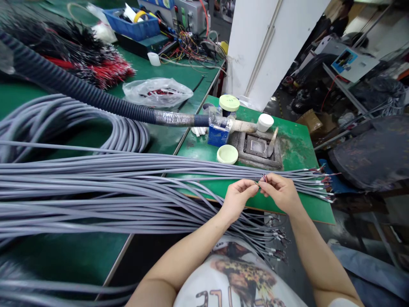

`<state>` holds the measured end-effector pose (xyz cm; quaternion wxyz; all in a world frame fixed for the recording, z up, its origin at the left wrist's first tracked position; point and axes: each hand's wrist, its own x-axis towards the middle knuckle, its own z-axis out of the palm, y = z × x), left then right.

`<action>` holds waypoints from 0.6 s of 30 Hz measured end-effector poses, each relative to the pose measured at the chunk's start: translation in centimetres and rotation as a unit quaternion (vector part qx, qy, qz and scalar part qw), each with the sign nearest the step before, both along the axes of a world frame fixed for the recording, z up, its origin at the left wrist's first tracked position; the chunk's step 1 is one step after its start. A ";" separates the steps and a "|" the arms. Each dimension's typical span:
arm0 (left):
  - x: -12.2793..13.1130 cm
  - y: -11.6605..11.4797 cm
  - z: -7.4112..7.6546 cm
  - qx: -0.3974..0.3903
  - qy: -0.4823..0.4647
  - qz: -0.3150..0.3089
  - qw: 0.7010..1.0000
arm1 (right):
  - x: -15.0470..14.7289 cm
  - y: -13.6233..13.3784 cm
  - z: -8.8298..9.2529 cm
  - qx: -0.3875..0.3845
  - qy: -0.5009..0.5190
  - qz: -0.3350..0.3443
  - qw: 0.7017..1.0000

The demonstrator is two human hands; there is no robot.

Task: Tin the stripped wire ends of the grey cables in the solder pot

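At the near edge of the tabletop (297,145), left hand (238,197) and right hand (283,192) meeting, fingers (252,185) pinched shut on one cable end (262,179), fine red and dark cores showing. Best gripped close to the tips, cores kept separate, sheath not tugged. Spread beneath: smooth, round, rubbery grey cables (128,183) in a flat sheaf. Beyond: a ribbed dark hose (79,91), pale round lids (227,154), a crusted metal tray (258,147).

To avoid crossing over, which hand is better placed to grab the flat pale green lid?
Left hand, probably: the lid lies just beyond it; the right hand sits further right. Both pinch the cable end.
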<state>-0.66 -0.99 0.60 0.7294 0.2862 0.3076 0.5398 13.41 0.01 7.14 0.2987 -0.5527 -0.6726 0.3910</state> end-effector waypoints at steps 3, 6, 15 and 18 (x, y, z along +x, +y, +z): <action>0.2 0.1 -0.3 0.002 0.021 -0.002 1.000 | -0.1 0.4 0.1 0.023 -0.031 0.010 0.999; 0.1 0.1 -0.6 0.038 0.086 -0.008 0.996 | 0.2 1.5 0.4 0.046 -0.063 0.020 0.997; -0.3 0.6 -1.8 0.211 0.312 0.005 0.926 | 4.1 12.6 -0.1 0.055 -0.320 -0.015 0.946; -0.2 0.8 -2.0 0.222 0.314 0.009 0.923 | 4.5 15.9 -1.1 0.060 -0.394 -0.017 0.917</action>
